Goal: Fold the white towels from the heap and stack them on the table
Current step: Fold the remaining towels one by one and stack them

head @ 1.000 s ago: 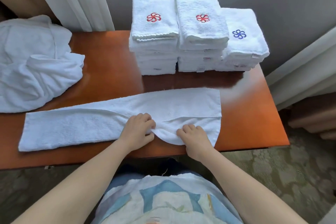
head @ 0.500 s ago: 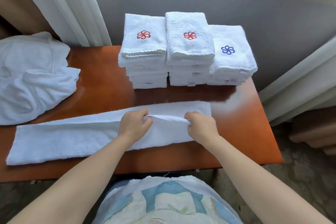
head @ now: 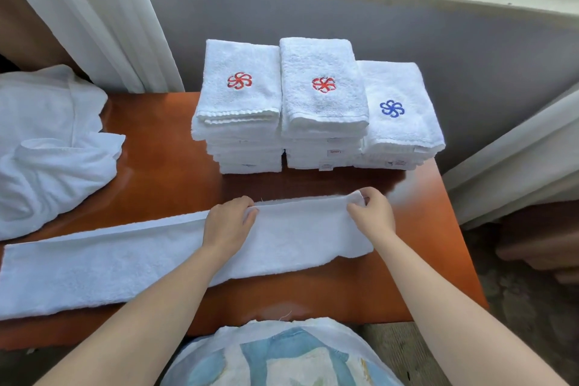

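White terry towel [head: 94, 266], a long strip along the reddish-brown wooden table [head: 163, 166], trails mostly leftward of our grip: left hand [head: 227, 222] pinches its far edge mid-length, right hand [head: 372, 213] its right end.

I see a plain white long towel [head: 109, 266] on the glossy orange-brown desk [head: 163, 166], and the heap [head: 47, 150] is the same white. The left stack [head: 241, 103] and middle stack [head: 322, 110] each carry a red pinwheel flower on top; the right stack [head: 407, 128] carries a blue one. The wall [head: 470, 56] is grey-lilac, the curtain [head: 94, 9] white, and the person's shirt [head: 282, 354] white with pale blue patches.
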The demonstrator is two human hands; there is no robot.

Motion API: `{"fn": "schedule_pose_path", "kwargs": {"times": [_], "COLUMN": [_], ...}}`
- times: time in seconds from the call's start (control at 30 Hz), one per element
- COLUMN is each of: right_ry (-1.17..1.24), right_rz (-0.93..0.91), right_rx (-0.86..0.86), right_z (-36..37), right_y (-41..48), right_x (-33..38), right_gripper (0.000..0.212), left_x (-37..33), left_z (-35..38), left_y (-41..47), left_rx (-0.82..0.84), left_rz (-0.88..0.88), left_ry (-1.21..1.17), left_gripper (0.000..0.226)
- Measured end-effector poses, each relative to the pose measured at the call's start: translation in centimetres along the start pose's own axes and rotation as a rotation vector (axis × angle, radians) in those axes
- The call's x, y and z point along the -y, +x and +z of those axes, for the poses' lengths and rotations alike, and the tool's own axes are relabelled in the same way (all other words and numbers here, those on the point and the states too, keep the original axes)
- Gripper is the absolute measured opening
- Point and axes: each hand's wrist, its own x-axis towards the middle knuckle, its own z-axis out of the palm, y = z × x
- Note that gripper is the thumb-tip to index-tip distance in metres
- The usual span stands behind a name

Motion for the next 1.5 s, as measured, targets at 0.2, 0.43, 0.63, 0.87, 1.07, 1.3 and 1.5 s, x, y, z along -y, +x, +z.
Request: {"fn": "schedule_pose_path", "kwargs": {"times": [0.2, 0.43, 0.63, 0.87, 1.07, 1.3, 1.5], "right_ry": [-0.017, -0.237, -0.25, -0.119, -0.232, -0.313, -0.428], "right_rz": [0.042, 0.031, 0.035, -0.06, -0.304, -0.574, -0.697], "right_rx": [-0.027, -0.073, -0.121, -0.241, -0.23, 0.051, 0.243], "right_z": [1.5, 2.0, 2.0, 2.3, 3.6, 8.7, 13.3], "right_y": [1.2, 1.9, 2.0, 0.5, -1.5, -4.9, -7.1], "right_x": [-1.0, -2.5, -2.0, -0.7, 0.7, 3.8, 6.3], "right_gripper": [0.031, 0.033, 0.037, 0.034, 0.045, 0.051, 0.059], "left_x": [0.4, 0.5, -0.2, -1.1, -0.4, 1.6, 6.4], "left_z": [1.0, 1.7, 2.1, 2.6, 2.2, 1.0, -1.4], "left_y": [1.4, 2.1, 2.1, 0.9, -1.4, -3.7, -6.6], "left_rx": [0.048, 0.09, -0.064, -0.026, 0.041, 0.089, 0.078], "left_rz": [-0.011, -0.022, 0.135, 0.276, 0.266, 0.147, 0.028], "left_ry": [0.023, 0.072, 0.201, 0.117, 0.096, 0.111, 0.146], "left_gripper": [0.019, 0.017, 0.012, 0.032, 0.037, 0.041, 0.046]}}
